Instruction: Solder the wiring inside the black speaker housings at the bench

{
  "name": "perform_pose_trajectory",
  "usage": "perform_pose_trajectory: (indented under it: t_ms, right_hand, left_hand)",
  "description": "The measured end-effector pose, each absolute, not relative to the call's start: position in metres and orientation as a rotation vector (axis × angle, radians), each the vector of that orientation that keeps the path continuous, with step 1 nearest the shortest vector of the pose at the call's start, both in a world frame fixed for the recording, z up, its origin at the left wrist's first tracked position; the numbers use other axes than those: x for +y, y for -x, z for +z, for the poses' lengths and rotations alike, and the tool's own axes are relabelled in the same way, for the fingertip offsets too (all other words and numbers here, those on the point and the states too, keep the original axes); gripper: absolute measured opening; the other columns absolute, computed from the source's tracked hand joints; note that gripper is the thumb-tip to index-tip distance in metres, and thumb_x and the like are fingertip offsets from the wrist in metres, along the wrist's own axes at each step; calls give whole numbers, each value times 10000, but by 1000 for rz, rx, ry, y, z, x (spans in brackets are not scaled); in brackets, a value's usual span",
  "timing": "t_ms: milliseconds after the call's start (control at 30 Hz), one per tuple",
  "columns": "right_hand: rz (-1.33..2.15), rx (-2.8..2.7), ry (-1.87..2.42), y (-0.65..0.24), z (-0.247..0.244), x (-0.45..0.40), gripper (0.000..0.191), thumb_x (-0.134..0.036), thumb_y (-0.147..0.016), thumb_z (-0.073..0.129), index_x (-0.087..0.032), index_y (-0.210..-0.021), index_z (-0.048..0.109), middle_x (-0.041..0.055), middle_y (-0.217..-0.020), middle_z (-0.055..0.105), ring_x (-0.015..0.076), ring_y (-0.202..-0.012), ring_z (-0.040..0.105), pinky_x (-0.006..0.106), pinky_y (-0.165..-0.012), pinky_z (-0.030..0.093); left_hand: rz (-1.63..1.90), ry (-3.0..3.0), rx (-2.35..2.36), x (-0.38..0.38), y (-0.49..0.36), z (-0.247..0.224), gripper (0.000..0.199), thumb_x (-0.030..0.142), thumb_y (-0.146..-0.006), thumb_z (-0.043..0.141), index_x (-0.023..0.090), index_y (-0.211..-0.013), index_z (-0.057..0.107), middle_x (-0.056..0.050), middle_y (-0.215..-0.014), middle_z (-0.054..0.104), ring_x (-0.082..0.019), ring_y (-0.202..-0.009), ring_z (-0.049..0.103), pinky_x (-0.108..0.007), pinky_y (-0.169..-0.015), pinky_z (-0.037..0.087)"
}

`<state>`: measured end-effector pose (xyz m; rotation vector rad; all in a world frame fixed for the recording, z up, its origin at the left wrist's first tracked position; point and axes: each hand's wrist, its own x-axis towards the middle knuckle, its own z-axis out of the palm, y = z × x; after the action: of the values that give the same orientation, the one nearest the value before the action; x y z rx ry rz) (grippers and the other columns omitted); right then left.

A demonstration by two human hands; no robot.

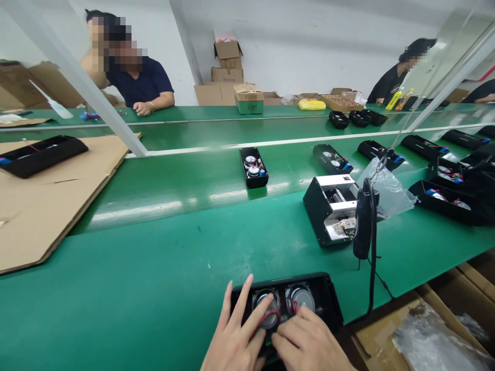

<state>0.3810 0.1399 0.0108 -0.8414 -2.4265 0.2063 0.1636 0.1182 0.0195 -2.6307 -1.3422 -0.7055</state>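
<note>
A black speaker housing (pixel 327 301) lies at the near edge of the green bench, with its open side up. Inside it sit two round speaker drivers, a left one (pixel 270 318) and a right one (pixel 302 297), with thin red wires (pixel 275 312) running over them. Across the housing's left part reaches my left hand (pixel 235 335), its long fingers spread and one fingertip over the left driver. My right hand (pixel 305 340) is over the near middle of the housing, fingers curled and closed. What its fingertips hold is hidden.
A black hanging electric screwdriver (pixel 362 221) and a machine with a white top (pixel 334 206) stand right of centre. More housings, one at mid-belt (pixel 254 167), lie beyond. Cardboard (pixel 58 206) covers the left side. Open cartons (pixel 386 330) are lower right. Co-workers sit opposite.
</note>
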Motion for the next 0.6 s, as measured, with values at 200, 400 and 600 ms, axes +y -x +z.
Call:
perform_pose_trajectory:
  t_ms: [200,400,600]
  right_hand:
    - [171,-2310,882,-377,-8,125,213,-28,-893,626,-235,-859,660,-14,-737,735,176,-613,675,323,-633,513]
    - [237,-2274,893,-375,4,138,172,-85,-901,575,-242,-840,611,-30,-673,666,177,-581,611,352,-832,508]
    - [292,-2406,849,-376,30,155,161,-94,-815,600,-215,-910,647,-17,-776,715,187,-680,655,368,-835,462]
  left_hand:
    - [-775,2612,-1275,123,-172,23,117,261,-966,683,230,-988,794,-2,-1429,720,-377,-1695,128,-565,-1422,77]
    - [-735,2760,-1217,137,-161,19,199,403,-840,838,236,-933,783,22,-1369,749,-387,-1683,173,-549,-1428,44]
    - [-745,2907,-1254,152,-152,18,197,420,-773,911,291,-871,800,25,-1298,782,-392,-1580,427,-593,-1364,273]
